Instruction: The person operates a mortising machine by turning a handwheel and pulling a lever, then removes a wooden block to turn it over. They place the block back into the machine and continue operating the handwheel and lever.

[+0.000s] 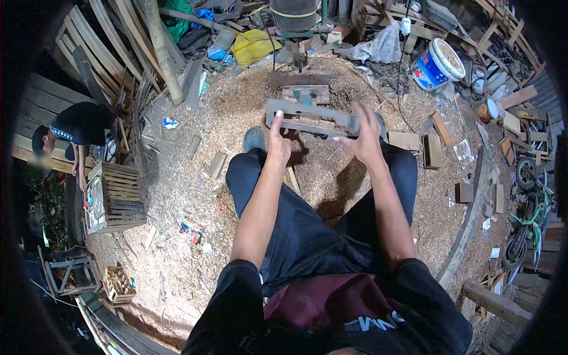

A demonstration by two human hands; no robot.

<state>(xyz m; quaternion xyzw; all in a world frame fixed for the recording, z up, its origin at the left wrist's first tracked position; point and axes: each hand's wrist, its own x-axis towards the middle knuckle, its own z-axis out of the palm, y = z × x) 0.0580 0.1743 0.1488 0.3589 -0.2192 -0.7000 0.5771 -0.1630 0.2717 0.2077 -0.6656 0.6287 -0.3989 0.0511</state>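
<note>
A long grey-brown wooden piece with a cut-out along its middle (pixel 310 110) is held out above my knees, roughly level. My left hand (pixel 278 142) grips its left end, with the thumb up on the near face. Around the right end is my right hand (pixel 365 141), its thumb pointing inward below and its slightly blurred fingers along the end. Just beyond the piece, low on the ground, stands a small greenish fixture (pixel 305 96) with wooden boards (pixel 300 79) by it. The piece partly hides it.
Shavings (pixel 195 171) cover the ground. Wood blocks (pixel 432 151) lie to the right, near a paint bucket (pixel 438 64). A slatted crate (pixel 118 195) and a bending person (pixel 80 127) are at left. A cable (pixel 400 89) runs down at upper right.
</note>
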